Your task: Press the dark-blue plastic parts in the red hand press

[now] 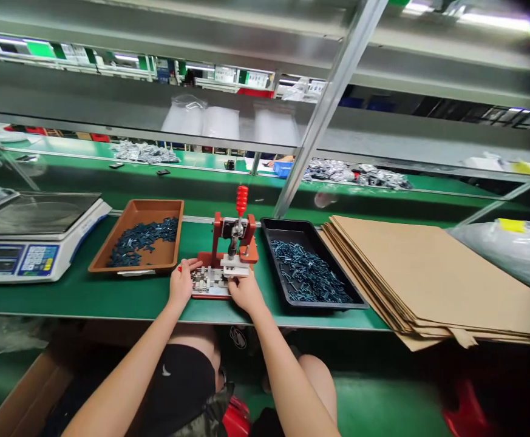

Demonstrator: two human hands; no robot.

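A small hand press (236,240) with a red-orange frame and an upright red handle stands at the front of the green bench. On its base sits a metal jig (206,279). My left hand (182,284) is at the jig's left end, its fingers curled against it. My right hand (246,291) lies at the jig's right side, just under the press head, with its fingers closed and partly hidden. Whatever they pinch is too small to make out. Left of the press, a brown tray (102,262) holds dark blue pieces; right of it, a black tray (283,295) holds thin dark blue parts.
A digital scale (41,233) stands at the far left. Stacked cardboard sheets (428,267) lie to the right, beside a filled plastic bag (515,252). A slanted metal post (323,121) rises behind the black tray. White bags (221,123) rest on the shelf above.
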